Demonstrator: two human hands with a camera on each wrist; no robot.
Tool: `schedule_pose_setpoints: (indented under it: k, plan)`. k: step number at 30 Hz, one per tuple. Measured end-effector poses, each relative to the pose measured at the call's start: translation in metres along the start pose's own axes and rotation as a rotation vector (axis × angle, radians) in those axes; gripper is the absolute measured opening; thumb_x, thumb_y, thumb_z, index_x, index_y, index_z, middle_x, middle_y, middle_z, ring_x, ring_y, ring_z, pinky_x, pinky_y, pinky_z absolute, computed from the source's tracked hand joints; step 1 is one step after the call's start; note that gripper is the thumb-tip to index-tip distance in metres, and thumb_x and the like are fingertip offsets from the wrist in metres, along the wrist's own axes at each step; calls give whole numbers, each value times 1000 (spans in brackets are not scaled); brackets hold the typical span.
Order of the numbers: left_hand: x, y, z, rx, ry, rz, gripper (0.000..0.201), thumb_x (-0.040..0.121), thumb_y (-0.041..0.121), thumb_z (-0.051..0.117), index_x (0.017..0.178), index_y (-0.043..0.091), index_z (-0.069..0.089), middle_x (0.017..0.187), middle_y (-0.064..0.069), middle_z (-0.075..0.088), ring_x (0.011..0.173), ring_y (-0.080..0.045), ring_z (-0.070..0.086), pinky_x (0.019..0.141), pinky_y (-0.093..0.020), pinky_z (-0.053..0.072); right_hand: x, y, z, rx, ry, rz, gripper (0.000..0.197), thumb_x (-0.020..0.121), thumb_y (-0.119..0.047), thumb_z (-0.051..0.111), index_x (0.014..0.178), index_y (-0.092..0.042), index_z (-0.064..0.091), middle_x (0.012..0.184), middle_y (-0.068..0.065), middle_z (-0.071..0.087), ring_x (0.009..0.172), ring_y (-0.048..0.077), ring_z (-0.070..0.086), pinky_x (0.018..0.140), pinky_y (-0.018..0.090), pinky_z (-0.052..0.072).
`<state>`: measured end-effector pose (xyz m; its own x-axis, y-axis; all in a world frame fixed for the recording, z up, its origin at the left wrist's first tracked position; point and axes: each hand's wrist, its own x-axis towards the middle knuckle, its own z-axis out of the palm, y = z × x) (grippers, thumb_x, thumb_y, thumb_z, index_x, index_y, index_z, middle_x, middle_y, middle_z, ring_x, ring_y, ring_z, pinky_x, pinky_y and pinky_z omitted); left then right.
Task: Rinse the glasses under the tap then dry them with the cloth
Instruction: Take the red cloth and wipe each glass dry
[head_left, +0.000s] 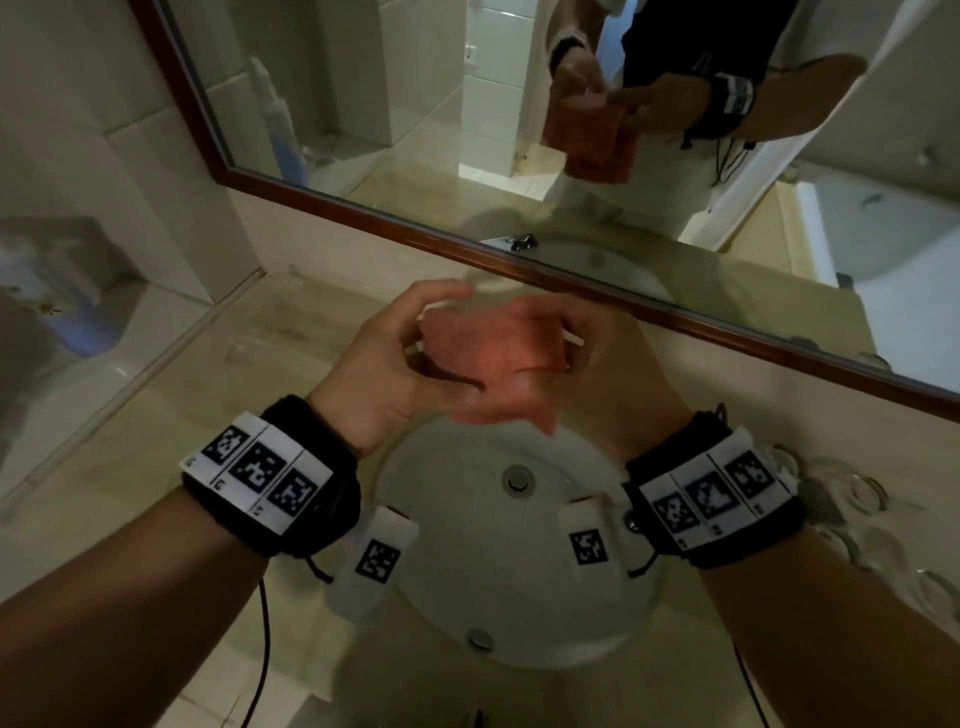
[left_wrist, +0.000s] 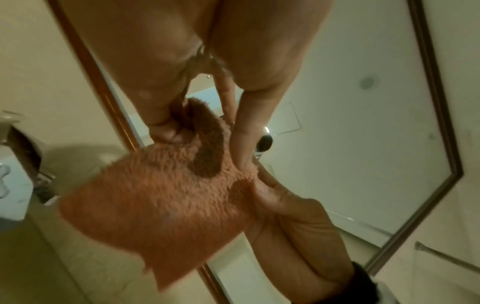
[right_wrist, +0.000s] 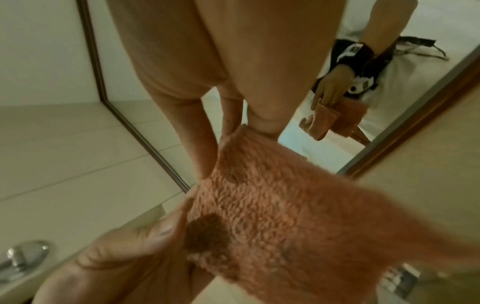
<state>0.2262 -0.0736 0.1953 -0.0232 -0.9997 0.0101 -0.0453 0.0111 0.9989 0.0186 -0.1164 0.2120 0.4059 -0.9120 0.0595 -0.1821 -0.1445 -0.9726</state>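
Observation:
Above the white sink both hands hold an orange fluffy cloth. My left hand pinches its left edge between thumb and fingers. On the other edge my right hand grips the cloth, mostly hidden behind it. The left wrist view has the cloth hanging from the left fingers, with the right hand on its corner. In the right wrist view the cloth spreads wide. No glass shows in either hand. Clear patterned glasses sit on the counter at the right.
A wood-framed mirror runs along the wall behind the sink and reflects the hands and cloth. The hands hide the tap in the head view; a chrome fitting shows low left in the right wrist view. Beige counter surrounds the basin.

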Motion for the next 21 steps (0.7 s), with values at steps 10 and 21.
schedule_pose_setpoints:
  k: [10, 21]
  plan:
    - [36, -33, -62, 199, 117, 33, 20, 78, 2, 78, 81, 22, 76, 84, 22, 71, 88, 5, 62, 85, -17, 49, 51, 19, 51, -527, 170, 64, 11, 83, -27, 78, 89, -22, 70, 111, -6, 53, 97, 10, 56, 85, 25, 53]
    - [72, -97, -183, -139, 51, -256, 45, 85, 26, 69, 128, 15, 61, 120, -1, 71, 108, -16, 70, 87, -28, 59, 150, 40, 179, 62, 209, 447, 24, 96, -33, 66, 116, -29, 54, 112, 6, 65, 88, 24, 68, 60, 38, 61]
